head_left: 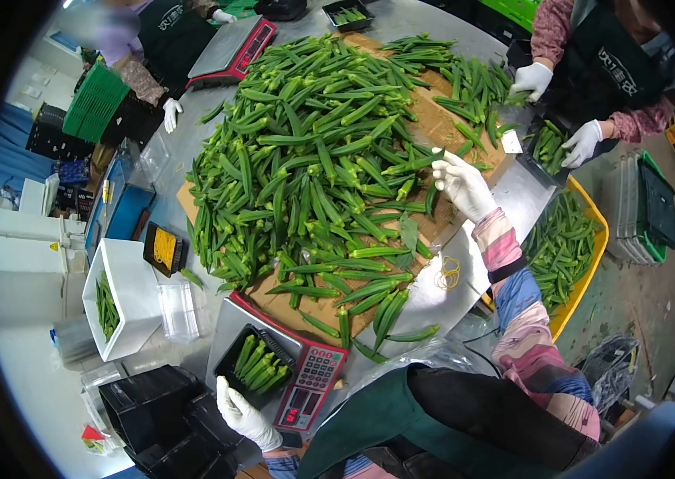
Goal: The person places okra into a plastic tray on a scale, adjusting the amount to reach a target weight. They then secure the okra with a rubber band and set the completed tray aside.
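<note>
My right hand (465, 185), in a white glove, is at the right side of a big heap of green okra (305, 144). Its fingers are bent around the tip of an okra pod (409, 166). At the lower left, my gloved left hand (246, 411) lies beside the near corner of a black tray (280, 351), fingers stretched and holding nothing. Several okra pods (258, 366) lie side by side in that tray. The tray stands on a red and silver scale (317, 383) with a lit red display, its digits too small to read surely.
Cardboard (274, 303) lies under the heap. Yellow rubber bands (448, 273) are near my right arm. A white foam box (118, 299) and stacked black trays (154, 407) are at left. A yellow crate (593, 239) of okra is at right. Two co-workers stand across the table.
</note>
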Tool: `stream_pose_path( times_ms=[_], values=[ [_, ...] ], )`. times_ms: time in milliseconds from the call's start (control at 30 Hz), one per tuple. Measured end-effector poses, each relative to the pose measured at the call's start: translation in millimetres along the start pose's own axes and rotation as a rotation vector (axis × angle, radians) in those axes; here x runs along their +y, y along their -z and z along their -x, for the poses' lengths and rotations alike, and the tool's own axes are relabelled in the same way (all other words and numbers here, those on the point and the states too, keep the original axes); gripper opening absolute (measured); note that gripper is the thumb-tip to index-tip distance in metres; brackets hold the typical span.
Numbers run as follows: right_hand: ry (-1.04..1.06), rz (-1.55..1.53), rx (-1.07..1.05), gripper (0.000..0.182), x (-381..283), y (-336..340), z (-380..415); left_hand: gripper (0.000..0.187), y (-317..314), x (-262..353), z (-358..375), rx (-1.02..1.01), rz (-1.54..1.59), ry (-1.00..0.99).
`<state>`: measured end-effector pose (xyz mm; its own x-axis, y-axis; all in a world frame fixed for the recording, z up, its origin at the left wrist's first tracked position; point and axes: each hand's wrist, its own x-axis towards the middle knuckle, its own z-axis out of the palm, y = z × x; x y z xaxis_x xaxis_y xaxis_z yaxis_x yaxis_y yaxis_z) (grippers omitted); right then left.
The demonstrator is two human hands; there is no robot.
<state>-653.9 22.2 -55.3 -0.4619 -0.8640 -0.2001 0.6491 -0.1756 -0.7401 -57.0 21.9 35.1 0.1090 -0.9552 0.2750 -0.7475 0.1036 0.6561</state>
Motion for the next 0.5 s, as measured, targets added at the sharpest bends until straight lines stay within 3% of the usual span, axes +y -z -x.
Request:
stream_pose_path(
  times_ms=[200,233,333,500],
  values=[
    [0.183,0.875,0.266,0.031,-3.8,12.6,-3.4,0.032,1.9,-1.1,0.5,-0.015,-0.006,0.002],
    [0.194,0.842,0.263,0.031,-4.4,13.4,-4.6,0.032,0.7,-0.2,-0.2,-0.015,0.011,0.01],
    [0.171,0.31,0.241,0.035,-4.0,12.7,-3.4,0.032,1.1,6.5,0.3,-0.024,0.001,0.024],
    [0.227,0.209,0.319,0.038,-21.4,23.2,2.5,0.032,-1.7,5.9,0.1,0.003,0.034,0.03]
  ],
)
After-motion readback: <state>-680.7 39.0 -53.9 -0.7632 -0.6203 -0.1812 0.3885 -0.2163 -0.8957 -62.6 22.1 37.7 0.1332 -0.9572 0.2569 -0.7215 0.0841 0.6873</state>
